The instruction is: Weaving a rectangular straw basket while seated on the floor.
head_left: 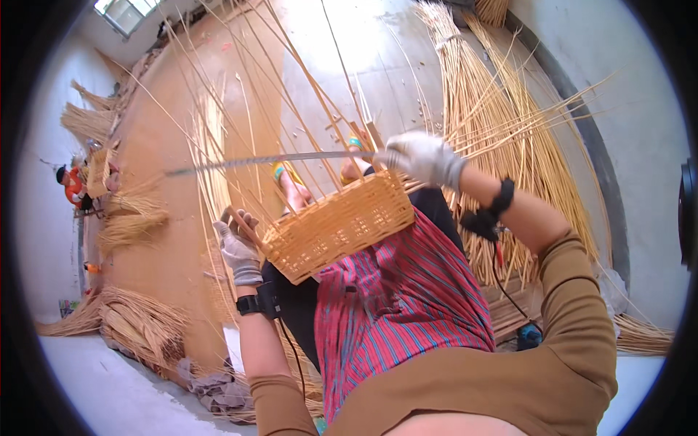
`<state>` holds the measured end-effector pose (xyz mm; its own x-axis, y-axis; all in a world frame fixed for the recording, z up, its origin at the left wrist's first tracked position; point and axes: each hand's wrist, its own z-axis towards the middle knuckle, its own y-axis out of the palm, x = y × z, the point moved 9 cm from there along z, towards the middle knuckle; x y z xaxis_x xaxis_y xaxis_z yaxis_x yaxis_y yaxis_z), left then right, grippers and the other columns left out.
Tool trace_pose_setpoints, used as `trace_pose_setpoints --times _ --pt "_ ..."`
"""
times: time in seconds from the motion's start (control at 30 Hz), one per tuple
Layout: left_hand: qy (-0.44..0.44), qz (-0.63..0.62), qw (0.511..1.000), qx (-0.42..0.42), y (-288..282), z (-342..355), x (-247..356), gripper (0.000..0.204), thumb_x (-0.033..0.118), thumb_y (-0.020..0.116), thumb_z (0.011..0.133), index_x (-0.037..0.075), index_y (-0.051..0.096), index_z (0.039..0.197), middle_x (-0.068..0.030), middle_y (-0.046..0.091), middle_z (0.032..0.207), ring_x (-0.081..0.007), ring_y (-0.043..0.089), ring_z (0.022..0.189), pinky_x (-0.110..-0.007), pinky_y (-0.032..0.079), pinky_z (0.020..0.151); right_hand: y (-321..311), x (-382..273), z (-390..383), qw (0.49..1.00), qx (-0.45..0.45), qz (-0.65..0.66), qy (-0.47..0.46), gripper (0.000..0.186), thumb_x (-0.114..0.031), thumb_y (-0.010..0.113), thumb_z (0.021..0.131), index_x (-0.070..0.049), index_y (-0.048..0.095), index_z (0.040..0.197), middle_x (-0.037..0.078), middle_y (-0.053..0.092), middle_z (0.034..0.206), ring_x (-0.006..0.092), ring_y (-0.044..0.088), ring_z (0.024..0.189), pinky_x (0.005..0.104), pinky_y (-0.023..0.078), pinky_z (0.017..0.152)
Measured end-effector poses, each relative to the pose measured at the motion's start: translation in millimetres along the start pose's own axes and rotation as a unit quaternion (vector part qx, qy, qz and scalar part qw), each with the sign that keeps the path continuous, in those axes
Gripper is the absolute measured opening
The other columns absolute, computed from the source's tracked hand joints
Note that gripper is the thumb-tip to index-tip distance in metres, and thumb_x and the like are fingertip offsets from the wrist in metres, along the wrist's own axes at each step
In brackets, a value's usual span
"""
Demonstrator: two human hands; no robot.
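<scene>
A partly woven wicker basket (342, 221) rests tilted on my lap, with long uncut stakes rising from its far side. My left hand (240, 251), in a pale glove with bare fingertips, grips the short wooden post (245, 227) at the basket's left corner. Above the right end of the basket is my right hand (429, 158), gloved, closed and a little blurred. From its fingers a long grey metal rod (273, 158) with a ridged look runs leftward across the stakes. A second wooden post (374, 136) stands by my right fingertips.
A large bundle of wicker rods (483, 109) lies at my right, some sticking out toward the wall. More bundles (142, 323) lie at the left. A striped cloth (407, 298) covers my lap. Far left, a person in orange (73, 185) sits beside another basket (99, 173).
</scene>
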<state>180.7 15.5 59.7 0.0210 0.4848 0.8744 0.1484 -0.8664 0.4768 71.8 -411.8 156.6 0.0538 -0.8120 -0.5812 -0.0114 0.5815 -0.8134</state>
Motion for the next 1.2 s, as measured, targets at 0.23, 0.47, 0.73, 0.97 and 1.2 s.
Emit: trace_pose_setpoints --times 0.23,0.47,0.73,0.97,1.2 --pt "-0.058 0.142 0.988 -0.027 2.7 -38.0 -15.3 0.051 0.055 0.051 0.102 0.009 0.064 0.086 0.0059 0.038 0.052 -0.0055 0.033 0.038 -0.023 0.027 0.034 138.0 -63.9 -198.0 0.930 -0.359 -0.047 -0.065 0.039 -0.048 0.065 0.091 -0.010 0.069 0.098 0.017 0.070 0.089 0.0374 0.069 0.089 0.0468 0.054 0.078" --pt "0.022 0.079 0.991 -0.104 25.8 -117.8 12.9 0.050 0.053 0.046 0.105 0.014 0.044 0.074 0.0046 0.033 0.055 -0.0062 0.030 0.041 -0.024 0.027 0.037 -2.5 -5.1 -100.4 0.870 0.416 0.262 0.039 0.040 -0.014 0.072 0.094 -0.001 0.056 0.128 0.008 0.066 0.107 0.0169 0.061 0.092 0.0318 0.051 0.088" --pt "0.082 0.115 0.968 -0.210 89.9 -230.6 72.5 0.050 0.051 0.052 0.103 0.006 0.051 0.082 -0.0009 0.048 0.064 -0.0093 0.043 0.052 -0.023 0.036 0.048 -59.7 36.1 -80.3 0.856 0.432 0.259 0.118 0.040 -0.045 0.067 0.097 -0.007 0.074 0.085 -0.001 0.065 0.068 0.0095 0.050 0.052 0.0297 0.044 0.054" --pt "-0.035 0.199 0.780 -0.592 241.4 -338.1 21.0 0.014 0.008 0.067 0.096 0.001 0.057 0.088 -0.0006 0.053 0.071 -0.0124 0.051 0.065 -0.030 0.045 0.061 -123.5 140.5 -136.9 0.804 0.552 -0.006 0.222 0.046 -0.042 0.052 0.104 -0.008 0.073 0.082 0.009 0.063 0.062 0.0232 0.059 0.055 0.0396 0.046 0.057" --pt "-0.104 0.190 0.781 -0.585 257.4 -343.9 -0.7 0.031 0.010 0.071 0.095 0.007 0.047 0.076 0.0069 0.040 0.066 -0.0029 0.034 0.062 -0.024 0.032 0.054 -113.6 182.7 -153.6 0.797 0.557 -0.070 0.221 0.060 -0.049 0.038 0.106 -0.009 0.073 0.078 0.016 0.067 0.068 0.0366 0.066 0.066 0.0483 0.050 0.067"
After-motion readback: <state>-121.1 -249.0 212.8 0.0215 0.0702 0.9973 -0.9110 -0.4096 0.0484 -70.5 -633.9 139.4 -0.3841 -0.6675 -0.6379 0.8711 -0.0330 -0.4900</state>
